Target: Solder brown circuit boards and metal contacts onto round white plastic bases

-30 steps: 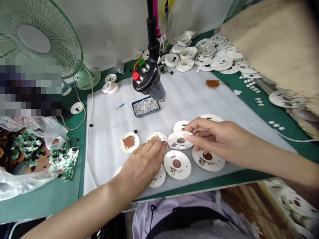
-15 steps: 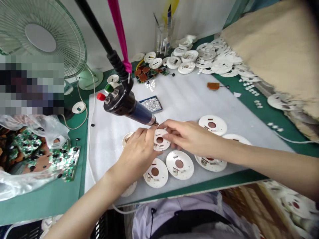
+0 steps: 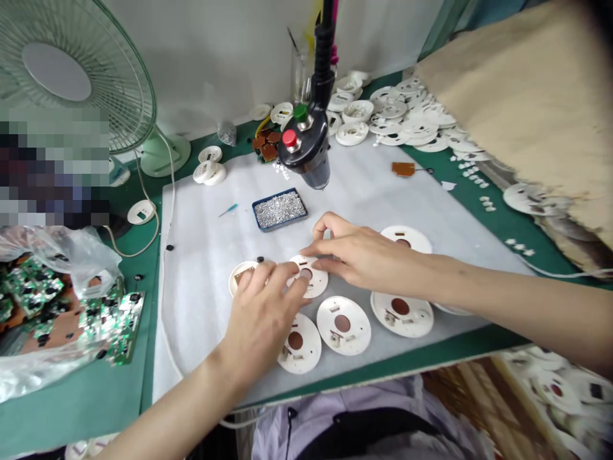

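Observation:
My left hand is spread with its fingertips on a small white plastic disc, which lies flat on the foam sheet. My right hand is beside that disc, with its fingertips at the upper edge and the thumb raised. Under the left fingers, a white disc with a brown circuit board is partly hidden. Nearer the right forearm, several larger white discs with round holes lie apart, such as one below the hands.
A hot air gun hangs above the white foam sheet. Behind it are a blue tray of silver bits and heaped white plastic bases. Circuit boards lie in a plastic bag at left, near a green fan.
The hot air gun has swung back from the hands toward the far side. The small disc has shifted slightly down, and my right hand has moved slightly back, raising its thumb.

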### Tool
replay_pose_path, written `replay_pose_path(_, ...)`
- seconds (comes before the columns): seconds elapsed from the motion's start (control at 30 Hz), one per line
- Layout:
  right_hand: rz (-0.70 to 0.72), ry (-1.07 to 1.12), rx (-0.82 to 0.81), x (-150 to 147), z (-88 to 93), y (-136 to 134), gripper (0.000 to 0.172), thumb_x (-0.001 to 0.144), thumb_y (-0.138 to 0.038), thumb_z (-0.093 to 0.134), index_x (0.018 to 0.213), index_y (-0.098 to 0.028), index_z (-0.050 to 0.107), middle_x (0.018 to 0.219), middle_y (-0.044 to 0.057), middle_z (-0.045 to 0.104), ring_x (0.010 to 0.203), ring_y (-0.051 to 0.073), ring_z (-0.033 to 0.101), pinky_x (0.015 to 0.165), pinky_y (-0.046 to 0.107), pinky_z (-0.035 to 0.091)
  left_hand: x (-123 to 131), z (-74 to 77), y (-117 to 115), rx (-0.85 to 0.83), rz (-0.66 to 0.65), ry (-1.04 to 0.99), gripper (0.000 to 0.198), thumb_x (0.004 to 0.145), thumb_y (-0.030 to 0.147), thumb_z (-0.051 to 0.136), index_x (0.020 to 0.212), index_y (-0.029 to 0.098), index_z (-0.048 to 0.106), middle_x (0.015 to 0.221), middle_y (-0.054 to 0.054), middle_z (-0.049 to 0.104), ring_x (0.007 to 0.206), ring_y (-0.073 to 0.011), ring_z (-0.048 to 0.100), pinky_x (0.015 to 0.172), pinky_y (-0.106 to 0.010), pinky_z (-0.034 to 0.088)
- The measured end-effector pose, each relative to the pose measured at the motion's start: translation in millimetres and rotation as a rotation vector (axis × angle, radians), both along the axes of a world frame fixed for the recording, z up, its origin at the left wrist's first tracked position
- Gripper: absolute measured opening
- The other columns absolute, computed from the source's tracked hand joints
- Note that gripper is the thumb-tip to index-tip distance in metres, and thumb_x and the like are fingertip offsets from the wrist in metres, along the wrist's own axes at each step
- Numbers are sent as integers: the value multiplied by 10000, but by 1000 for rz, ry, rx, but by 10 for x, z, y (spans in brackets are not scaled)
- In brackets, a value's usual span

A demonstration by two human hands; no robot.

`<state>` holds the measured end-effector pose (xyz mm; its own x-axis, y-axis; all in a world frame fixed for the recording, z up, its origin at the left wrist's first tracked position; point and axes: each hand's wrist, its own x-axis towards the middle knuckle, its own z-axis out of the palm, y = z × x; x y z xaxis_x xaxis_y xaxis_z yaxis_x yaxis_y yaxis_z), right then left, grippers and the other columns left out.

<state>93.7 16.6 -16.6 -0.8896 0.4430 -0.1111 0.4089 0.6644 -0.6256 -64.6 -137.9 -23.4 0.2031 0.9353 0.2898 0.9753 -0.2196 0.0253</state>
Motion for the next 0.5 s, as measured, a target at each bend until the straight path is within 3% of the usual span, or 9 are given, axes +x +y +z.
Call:
replay_pose_path(0.13, 62, -55, 240, 82, -45, -149, 309, 894, -107, 421, 1004, -196, 696, 1034, 42, 495, 585, 30, 160, 532, 216, 85, 65, 45, -29, -27, -89, 60, 242, 956, 24, 479, 1161, 64, 602, 1126, -135, 722, 910, -259, 657, 734, -385, 553)
replay_pose_path(0.27, 115, -109, 342, 118, -10, -302, 212, 810, -23, 441, 832, -90, 641, 897, 57, 479, 607, 68, 100, 534, 252, 48, 9, 18, 86, -29, -155, -76, 170, 1004, 144, 499, 1009, 88, 659, 1002, -116, 741, 890, -258, 691, 739, -396, 586)
replay_pose_path(0.37, 148, -124, 354, 201, 90, -316, 240, 841, -85, 466, 933, -167, 672, 999, 36, 514, 596, 42, 219, 527, 230, 121, -107, 12, 97, 11, -176, -249, 148, 1003, 164, 528, 1047, 136, 666, 1006, -64, 748, 928, -226, 685, 821, -385, 592)
replay_pose_path(0.5, 71, -203, 339, 479, 257, -85, 438, 927, -198, 460, 1324, -351, 564, 1236, 9, 521, 725, 11, 495, 662, 177, 425, -381, 37, -104, 66, -174, -275, 212, 986, 120, 535, 1159, 161, 651, 1148, -72, 707, 1167, -222, 597, 977, -349, 531)
